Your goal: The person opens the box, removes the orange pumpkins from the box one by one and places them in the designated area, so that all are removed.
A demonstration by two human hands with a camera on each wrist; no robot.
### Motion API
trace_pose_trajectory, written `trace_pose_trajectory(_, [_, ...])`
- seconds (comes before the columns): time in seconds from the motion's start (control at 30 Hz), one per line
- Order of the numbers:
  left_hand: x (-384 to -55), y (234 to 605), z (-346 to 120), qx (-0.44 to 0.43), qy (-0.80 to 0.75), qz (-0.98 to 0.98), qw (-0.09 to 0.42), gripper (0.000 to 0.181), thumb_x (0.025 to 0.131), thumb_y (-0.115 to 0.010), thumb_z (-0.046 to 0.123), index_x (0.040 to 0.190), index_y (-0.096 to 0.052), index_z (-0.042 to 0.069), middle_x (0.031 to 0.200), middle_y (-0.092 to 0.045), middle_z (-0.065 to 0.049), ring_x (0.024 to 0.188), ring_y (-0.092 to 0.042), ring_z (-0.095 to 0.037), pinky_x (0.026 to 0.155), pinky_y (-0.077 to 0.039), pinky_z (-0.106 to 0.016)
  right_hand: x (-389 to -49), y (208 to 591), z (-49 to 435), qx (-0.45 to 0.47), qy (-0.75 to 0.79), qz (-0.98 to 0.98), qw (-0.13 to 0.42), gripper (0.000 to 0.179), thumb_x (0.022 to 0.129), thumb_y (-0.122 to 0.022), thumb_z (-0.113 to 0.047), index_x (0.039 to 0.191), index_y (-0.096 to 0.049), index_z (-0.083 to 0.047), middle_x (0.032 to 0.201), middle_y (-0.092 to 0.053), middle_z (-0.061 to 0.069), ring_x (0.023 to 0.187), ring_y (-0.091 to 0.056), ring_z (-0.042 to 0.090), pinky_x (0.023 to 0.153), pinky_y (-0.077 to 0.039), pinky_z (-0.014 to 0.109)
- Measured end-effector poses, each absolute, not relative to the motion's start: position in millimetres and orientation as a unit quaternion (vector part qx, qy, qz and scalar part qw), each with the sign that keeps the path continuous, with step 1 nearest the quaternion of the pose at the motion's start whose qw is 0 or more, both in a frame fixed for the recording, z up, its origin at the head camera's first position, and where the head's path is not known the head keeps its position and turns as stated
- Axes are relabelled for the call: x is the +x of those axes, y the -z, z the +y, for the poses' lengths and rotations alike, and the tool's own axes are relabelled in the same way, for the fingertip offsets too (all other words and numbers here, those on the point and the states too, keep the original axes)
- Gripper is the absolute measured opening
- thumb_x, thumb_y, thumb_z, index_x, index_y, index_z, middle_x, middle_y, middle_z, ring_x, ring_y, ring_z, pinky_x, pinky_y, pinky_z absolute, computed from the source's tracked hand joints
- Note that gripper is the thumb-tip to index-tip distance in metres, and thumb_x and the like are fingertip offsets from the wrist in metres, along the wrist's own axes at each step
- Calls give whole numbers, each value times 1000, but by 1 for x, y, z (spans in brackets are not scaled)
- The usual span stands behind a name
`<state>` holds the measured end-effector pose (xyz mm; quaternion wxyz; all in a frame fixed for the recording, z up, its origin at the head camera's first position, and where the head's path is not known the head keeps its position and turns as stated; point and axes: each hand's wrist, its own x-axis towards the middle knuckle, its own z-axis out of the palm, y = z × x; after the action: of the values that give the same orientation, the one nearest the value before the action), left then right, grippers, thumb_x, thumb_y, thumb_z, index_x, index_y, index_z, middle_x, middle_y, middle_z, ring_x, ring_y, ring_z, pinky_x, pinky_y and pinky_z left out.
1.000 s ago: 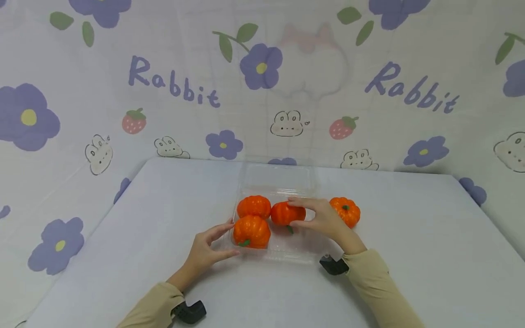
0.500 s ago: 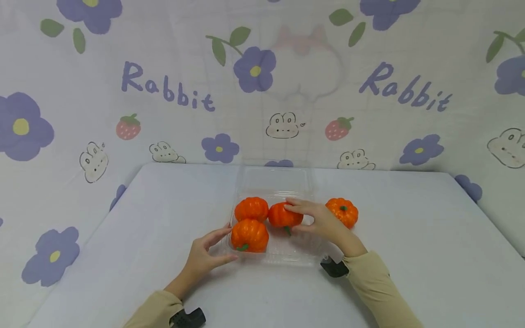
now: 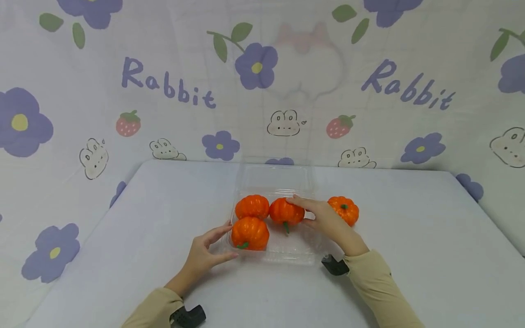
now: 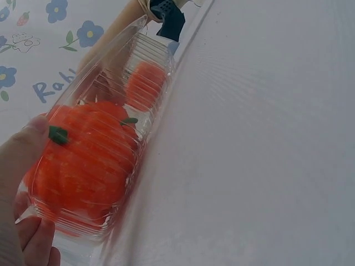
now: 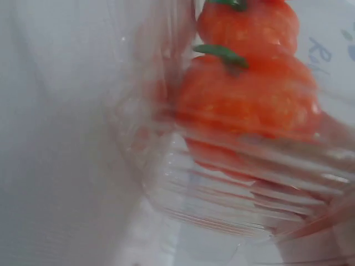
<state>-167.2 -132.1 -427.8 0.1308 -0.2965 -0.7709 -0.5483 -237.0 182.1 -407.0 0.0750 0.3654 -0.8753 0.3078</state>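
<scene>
Three small orange toy pumpkins sit in a hinged clear plastic container, its lid laid open toward the back. Two of them fill the left side, a front pumpkin and a rear pumpkin. My right hand curves its fingers and thumb round the right side of the third pumpkin, whose green stem points toward me. At the container's front left corner, my left hand holds the wall between thumb and fingers. Through the ribbed wall, pumpkins show in the left wrist view.
A fourth orange pumpkin stands on the white table, right of the container and just behind my right hand. A printed cloth hangs along the table's back edge. Dark wrist devices sit by both sleeves.
The third pumpkin has turned and shifted slightly, so its stem now points more directly toward me. My right hand's fingers have slid toward its right side. The left hand keeps its place.
</scene>
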Motion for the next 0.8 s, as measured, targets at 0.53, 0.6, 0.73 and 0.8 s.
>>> trace_pose_trajectory(0.53, [-167, 429, -133, -309, 555, -762, 129, 55, 59, -77, -10, 109, -54, -14, 114, -50, -31, 109, -47, -39, 93, -38, -27, -235, 404, 171, 299, -247, -917, 89, 74, 67, -77, 0, 131, -40, -3, 139, -32, 16, 114, -44, 35, 90, -40, 44])
trace_pose_trajectory(0.6, [-167, 429, -133, -307, 554, -763, 129, 55, 59, -78, -9, 109, -54, -14, 114, -51, -31, 109, -47, -40, 92, -38, -28, -234, 405, 171, 295, -241, -919, 100, 71, 68, -77, -3, 129, -41, -1, 134, -39, 17, 113, -46, 34, 90, -40, 44])
trace_pose_trajectory(0.73, [-168, 429, -134, -301, 555, -765, 128, 56, 59, -78, -8, 109, -54, -13, 115, -52, -29, 110, -47, -37, 92, -38, -29, -234, 406, 170, 285, -234, -923, 106, 71, 70, -76, -10, 130, -39, 2, 127, -47, 18, 114, -46, 32, 93, -38, 42])
trace_pose_trajectory(0.8, [-168, 429, -134, -303, 555, -764, 130, 56, 59, -78, -8, 109, -54, -13, 115, -51, -29, 111, -48, -35, 93, -38, -29, -234, 405, 170, 287, -239, -922, 105, 72, 70, -77, -11, 130, -39, 4, 130, -43, 20, 116, -43, 33, 94, -37, 44])
